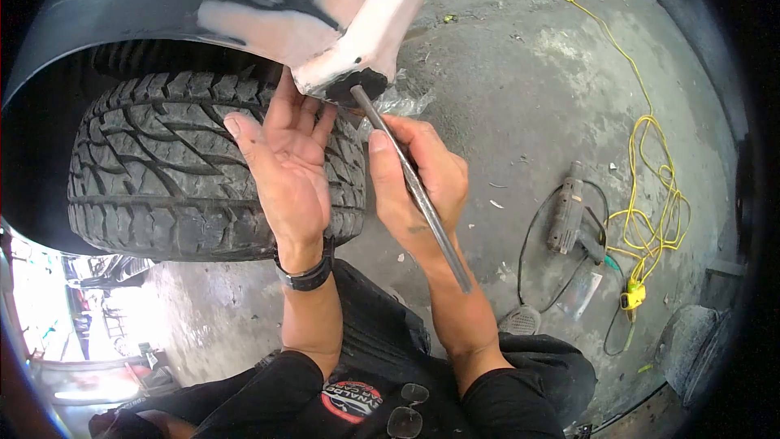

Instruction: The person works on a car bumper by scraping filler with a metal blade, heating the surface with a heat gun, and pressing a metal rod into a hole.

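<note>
My right hand [429,175] grips a long grey metal rod [439,232] at a slant. The rod's upper end meets the dark opening [345,88] at the lower corner of a car's body panel [370,45], which has white and pinkish filler patches. Whether the tip goes inside, I cannot tell. My left hand [294,171], palm up with fingers stretched out, reaches behind that corner; its fingertips are partly hidden by the panel. Beside my left hand is a tire [179,171] with deep tread, under the dark fender [146,0].
On the concrete floor [487,41] to the right lie a grey heat-gun-like power tool [566,215] with a black cord and a tangled yellow extension cord [646,223] with a yellow connector [632,297]. Clear plastic film [406,102] shows behind the panel corner.
</note>
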`<state>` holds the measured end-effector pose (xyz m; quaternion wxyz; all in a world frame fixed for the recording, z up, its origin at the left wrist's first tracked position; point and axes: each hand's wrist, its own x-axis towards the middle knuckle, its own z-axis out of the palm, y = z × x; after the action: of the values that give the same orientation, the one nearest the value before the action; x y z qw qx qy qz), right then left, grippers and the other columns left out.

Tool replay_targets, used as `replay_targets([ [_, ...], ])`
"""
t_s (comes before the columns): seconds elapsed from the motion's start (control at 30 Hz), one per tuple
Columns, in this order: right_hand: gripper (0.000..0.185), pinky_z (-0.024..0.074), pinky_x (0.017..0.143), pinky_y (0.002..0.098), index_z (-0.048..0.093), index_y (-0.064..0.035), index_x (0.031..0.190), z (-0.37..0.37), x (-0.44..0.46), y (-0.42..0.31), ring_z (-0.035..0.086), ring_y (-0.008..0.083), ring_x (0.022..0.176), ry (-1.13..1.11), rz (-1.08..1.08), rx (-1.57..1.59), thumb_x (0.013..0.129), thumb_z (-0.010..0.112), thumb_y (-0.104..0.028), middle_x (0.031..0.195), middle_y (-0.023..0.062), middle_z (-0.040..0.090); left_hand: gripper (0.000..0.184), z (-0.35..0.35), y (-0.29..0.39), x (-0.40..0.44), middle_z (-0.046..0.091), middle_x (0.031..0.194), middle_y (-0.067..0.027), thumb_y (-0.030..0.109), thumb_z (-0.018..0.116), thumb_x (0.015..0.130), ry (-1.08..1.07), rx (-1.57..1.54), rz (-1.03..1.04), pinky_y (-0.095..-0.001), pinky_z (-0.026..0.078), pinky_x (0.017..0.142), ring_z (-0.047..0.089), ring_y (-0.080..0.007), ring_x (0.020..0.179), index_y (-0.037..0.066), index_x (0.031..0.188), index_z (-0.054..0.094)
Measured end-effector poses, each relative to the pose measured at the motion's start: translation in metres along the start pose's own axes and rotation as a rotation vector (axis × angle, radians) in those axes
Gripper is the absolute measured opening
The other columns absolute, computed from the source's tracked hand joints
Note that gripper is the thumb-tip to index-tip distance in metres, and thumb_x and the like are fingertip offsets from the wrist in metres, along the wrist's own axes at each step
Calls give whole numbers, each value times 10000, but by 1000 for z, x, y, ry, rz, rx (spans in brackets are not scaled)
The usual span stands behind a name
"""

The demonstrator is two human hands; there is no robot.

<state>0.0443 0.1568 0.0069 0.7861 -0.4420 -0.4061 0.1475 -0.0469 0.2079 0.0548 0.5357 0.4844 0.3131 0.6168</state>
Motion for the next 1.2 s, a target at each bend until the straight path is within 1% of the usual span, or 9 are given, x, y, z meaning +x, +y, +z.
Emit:
replay_targets([
  [0.2, 132, 467, 503, 274, 675, 42, 996, 1, 1, -1, 594, 128, 530, 15, -10, -6, 893, 678, -41, 678, 99, 643, 933, -1, 0, -1, 482, 1424, -211, 701, 198, 998, -56, -30, -5, -437, 358, 1146, 484, -308, 1288, -87, 1463, 378],
  [0.3, 120, 460, 497, 271, 670, 40, 985, 0, 3, 0, 582, 124, 520, 10, -14, -5, 893, 676, -36, 670, 92, 631, 953, -6, -3, 1, 309, 1583, -186, 722, 141, 988, -183, 61, 2, -446, 223, 1204, 303, -320, 1453, -43, 1548, 237],
  [0.43, 96, 457, 492, 278, 660, 34, 961, 2, 2, -1, 579, 127, 514, -21, 89, 30, 891, 670, -31, 671, 92, 622, 988, 1, -4, -1, 264, 1600, -196, 748, 121, 968, -168, 9, -48, -445, 178, 1223, 246, -324, 1485, -42, 1555, 207],
  [0.5, 82, 456, 488, 281, 654, 28, 949, 3, 2, 2, 575, 128, 506, -7, 58, 33, 892, 666, -30, 667, 93, 620, 1026, 7, -4, -4, 248, 1603, -208, 772, 109, 950, -133, -31, -58, -444, 158, 1230, 225, -329, 1494, -52, 1555, 192],
  [0.6, 72, 455, 483, 285, 650, 21, 942, 6, 5, 9, 574, 131, 497, 9, -10, 33, 890, 661, -27, 656, 92, 616, 1102, 9, -4, -7, 223, 1606, -227, 819, 89, 909, -197, -16, 9, -444, 145, 1232, 206, -346, 1498, -74, 1551, 163],
  [0.73, 61, 455, 476, 288, 648, 17, 934, 9, 6, 16, 579, 135, 488, 32, -68, 35, 887, 659, -20, 631, 87, 607, 1193, 11, -6, -5, 199, 1611, -231, 873, 81, 855, -217, -26, 26, -440, 126, 1234, 183, -357, 1503, -99, 1546, 119],
  [0.83, 54, 457, 475, 288, 648, 15, 929, 9, 6, 13, 587, 138, 490, 1, 1, 63, 884, 658, -13, 622, 86, 606, 1237, 9, -8, -5, 193, 1612, -228, 901, 81, 825, -239, -40, 33, -434, 111, 1234, 167, -355, 1508, -105, 1545, 101],
  [1.13, 48, 460, 468, 295, 646, 11, 923, 14, 11, 19, 594, 160, 481, 13, -87, 30, 886, 661, -14, 622, 89, 613, 1352, 9, -10, -5, 176, 1613, -239, 971, 72, 738, -256, -69, 58, -425, 97, 1233, 151, -346, 1513, -116, 1542, 77],
  [1.2, 52, 405, 470, 257, 659, 14, 933, 17, 9, 22, 515, 87, 504, 26, -78, 53, 895, 658, -22, 644, 55, 590, 1369, 7, -13, -4, 176, 1611, -242, 980, 71, 725, -275, -74, 77, -423, 96, 1233, 154, -347, 1512, -120, 1540, 76],
])
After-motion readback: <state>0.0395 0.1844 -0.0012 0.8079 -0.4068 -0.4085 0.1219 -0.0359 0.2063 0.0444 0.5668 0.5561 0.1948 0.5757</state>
